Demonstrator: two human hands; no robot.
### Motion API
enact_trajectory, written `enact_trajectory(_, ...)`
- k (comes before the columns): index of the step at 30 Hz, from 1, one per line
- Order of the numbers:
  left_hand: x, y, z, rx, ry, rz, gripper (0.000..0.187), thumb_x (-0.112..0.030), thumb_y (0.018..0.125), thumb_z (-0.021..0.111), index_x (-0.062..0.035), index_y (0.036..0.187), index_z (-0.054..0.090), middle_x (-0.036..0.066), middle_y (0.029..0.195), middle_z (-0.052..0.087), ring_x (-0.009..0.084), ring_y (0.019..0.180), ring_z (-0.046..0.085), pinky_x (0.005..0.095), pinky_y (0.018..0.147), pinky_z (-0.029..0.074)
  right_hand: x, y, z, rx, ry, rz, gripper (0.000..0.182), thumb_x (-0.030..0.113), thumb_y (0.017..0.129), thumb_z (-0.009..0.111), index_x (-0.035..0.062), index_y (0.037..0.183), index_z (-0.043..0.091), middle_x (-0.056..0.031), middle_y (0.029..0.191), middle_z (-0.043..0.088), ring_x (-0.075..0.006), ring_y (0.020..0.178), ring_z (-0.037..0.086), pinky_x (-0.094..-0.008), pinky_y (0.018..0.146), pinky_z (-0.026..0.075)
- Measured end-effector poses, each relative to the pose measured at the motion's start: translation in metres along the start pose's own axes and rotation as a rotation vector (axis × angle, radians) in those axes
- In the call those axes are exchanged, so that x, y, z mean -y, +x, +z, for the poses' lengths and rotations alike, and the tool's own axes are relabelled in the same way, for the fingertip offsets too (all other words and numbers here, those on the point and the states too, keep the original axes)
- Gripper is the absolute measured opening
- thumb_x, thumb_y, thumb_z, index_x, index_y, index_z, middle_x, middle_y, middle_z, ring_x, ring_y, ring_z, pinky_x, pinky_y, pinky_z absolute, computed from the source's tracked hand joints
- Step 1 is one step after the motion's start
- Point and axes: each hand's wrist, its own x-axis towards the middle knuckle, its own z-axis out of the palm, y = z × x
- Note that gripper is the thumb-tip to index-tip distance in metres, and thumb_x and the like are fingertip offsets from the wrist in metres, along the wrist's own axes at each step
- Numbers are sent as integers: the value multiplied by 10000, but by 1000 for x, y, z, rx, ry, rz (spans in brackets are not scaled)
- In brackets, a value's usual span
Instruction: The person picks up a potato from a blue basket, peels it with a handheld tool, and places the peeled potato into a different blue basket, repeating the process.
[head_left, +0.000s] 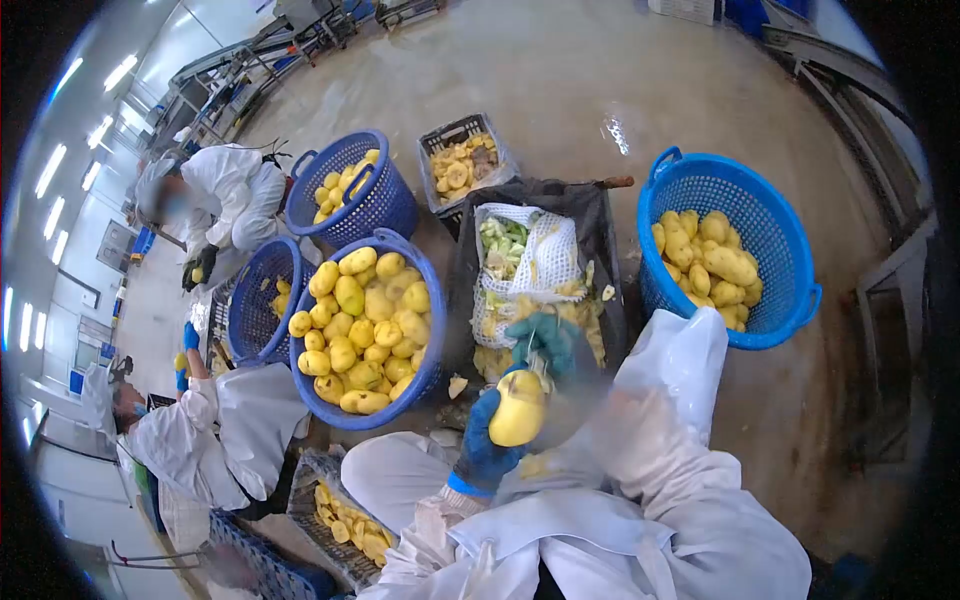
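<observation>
My left hand (484, 448), in a blue glove, is closed round a peeled yellow potato (518, 408) above my lap. Just beyond it my right hand (552, 345), in a green glove, grips a small metal tool (538, 366) that touches the far end of the potato. The fingers of the right hand are partly blurred. Below and behind both hands stands a black-lined bin (610, 235) with a white mesh bag (550, 255), green scraps and peelings in it.
Left of the bin, a blue basket (437, 300) is full of peeled potatoes; more blue baskets (408, 205) stand behind. Another blue basket (775, 215) with potatoes is at the right. Crates of cut pieces (345, 530) (460, 165) lie near. Two co-workers (230, 185) sit at the left.
</observation>
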Motion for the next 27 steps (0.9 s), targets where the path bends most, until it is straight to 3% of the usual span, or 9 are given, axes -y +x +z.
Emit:
enact_trajectory(4, -7, -10, 9, 110, -157, -15, 589, -498, 875, 542, -149, 1340, 443, 114, 1313, 497, 295, 1199, 487, 481, 968, 433, 0, 26, -47, -253, -88, -182, 408, 390, 963, 466, 13, 1006, 615, -76, 896, 623, -140, 703, 583, -281, 644, 489)
enact_trajectory(7, -6, -7, 7, 91, -334, -63, 599, -493, 865, 563, -145, 1339, 443, 115, 1316, 491, 296, 1195, 486, 481, 991, 419, 2, -12, 0, 72, -131, -277, 312, 302, 947, 509, 18, 1031, 608, -79, 900, 628, -151, 726, 599, -287, 661, 495)
enact_trajectory(8, -4, -4, 6, 60, -288, -70, 637, -505, 841, 596, -141, 1340, 441, 128, 1317, 488, 305, 1204, 474, 481, 1008, 404, 9, -19, 14, 138, -531, -409, 365, 305, 994, 418, 8, 990, 630, -77, 871, 640, -166, 778, 616, -307, 748, 492)
enact_trajectory(10, 1, -5, 5, 5, -203, -33, 637, -505, 839, 600, -140, 1337, 443, 130, 1317, 487, 304, 1202, 474, 482, 1010, 401, -1, 3, -9, 27, -428, -432, 377, 308, 997, 398, 6, 1004, 623, -81, 872, 641, -172, 786, 617, -314, 751, 492)
enact_trajectory(13, -11, -6, 7, 131, -277, -97, 627, -474, 828, 622, -117, 1317, 457, 127, 1305, 496, 306, 1182, 488, 484, 1013, 399, 25, 14, -17, -143, -841, -594, 417, 322, 1005, 350, 0, 1025, 614, -91, 869, 641, -179, 789, 616, -317, 743, 491)
enact_trajectory(15, -9, -13, 14, 65, -280, -61, 621, -441, 823, 634, -100, 1311, 459, 130, 1293, 503, 307, 1171, 496, 481, 1017, 396, 20, 4, -10, -143, -466, -370, 422, 318, 1007, 342, -4, 1018, 614, -95, 868, 640, -178, 790, 617, -318, 740, 492)
enact_trajectory(17, -5, -8, 16, 1, -217, -29, 643, -427, 804, 655, -87, 1311, 455, 130, 1283, 508, 315, 1171, 494, 486, 1020, 394, 10, -17, 19, 154, -204, -288, 427, 324, 1008, 342, -3, 991, 617, -97, 872, 647, -177, 773, 625, -322, 728, 501)
enact_trajectory(22, -8, -9, 17, 5, -371, -75, 609, -435, 815, 640, -96, 1292, 471, 130, 1243, 529, 291, 1152, 511, 464, 956, 448, 19, 14, -32, -208, -333, -381, 304, 228, 980, 411, 7, 975, 619, -79, 869, 649, -170, 754, 634, -309, 701, 507)
enact_trajectory(27, -2, 5, -5, 43, -322, -82, 672, -509, 776, 671, -121, 1289, 477, 133, 1239, 528, 284, 1142, 514, 449, 918, 467, -2, -12, 10, 29, -423, -365, 266, 180, 964, 415, 14, 957, 623, -71, 843, 641, -152, 738, 616, -295, 691, 502)
